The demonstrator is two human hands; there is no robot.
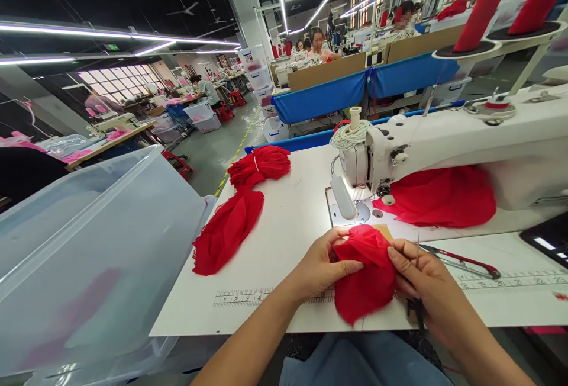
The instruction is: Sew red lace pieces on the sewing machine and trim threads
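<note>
My left hand [320, 264] and my right hand [425, 282] both grip a small bunched piece of red fabric [366, 276] over the front edge of the white sewing table [293, 226]. My right hand also holds a thin dark tool [417, 303] that points up and down between its fingers. Just beyond the fabric stands the white sewing machine [444, 143], its needle area lit. More red fabric [444, 196] lies under the machine's arm.
A long red fabric piece [228, 229] and a tied red bundle [260, 166] lie at the table's left. Red-handled snips [461, 261] rest to the right. A clear plastic bin [89, 256] stands at my left. Red thread cones [481, 16] sit behind the machine. Other workers sit at distant tables.
</note>
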